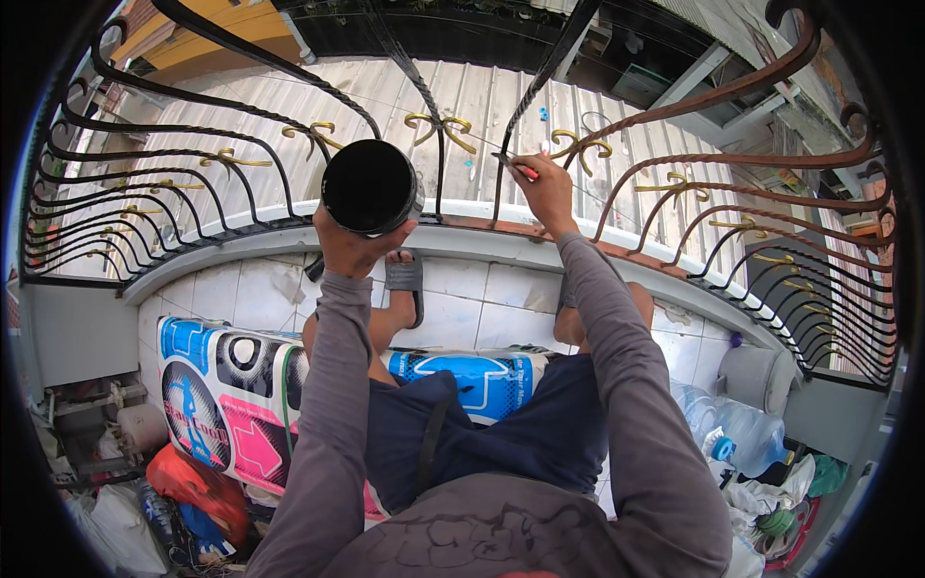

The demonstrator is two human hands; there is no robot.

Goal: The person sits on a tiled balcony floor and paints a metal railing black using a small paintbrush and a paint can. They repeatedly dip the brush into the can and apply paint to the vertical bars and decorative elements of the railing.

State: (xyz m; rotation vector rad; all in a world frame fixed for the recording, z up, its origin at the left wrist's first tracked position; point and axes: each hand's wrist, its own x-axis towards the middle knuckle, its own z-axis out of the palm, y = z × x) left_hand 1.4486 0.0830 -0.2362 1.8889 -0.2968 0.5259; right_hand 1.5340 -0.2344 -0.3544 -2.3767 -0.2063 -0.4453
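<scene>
My left hand (pixel 349 249) is wrapped round the lower side of a paint can (pixel 418 197), its round mouth facing up and its inside black. Between the closed fingers of my right hand (pixel 551 196) is a small paintbrush (pixel 527 172) with a red handle. Its dark tip points left, at an upright bar (pixel 498 196) of the iron railing; I cannot tell if it touches. Black paint covers the railing's left and middle bars, while the right-hand bars (pixel 665 154) look reddish brown. Gold-coloured curls (pixel 438 131) decorate several bars.
A low ledge (pixel 482 241) runs under the railing, with a metal roof (pixel 462 96) beyond. A printed mat (pixel 231 395) lies beneath me on the tiles (pixel 453 289). Large clear water bottles (pixel 752 438) lie at right; a red bag (pixel 198 486) and clutter are at left.
</scene>
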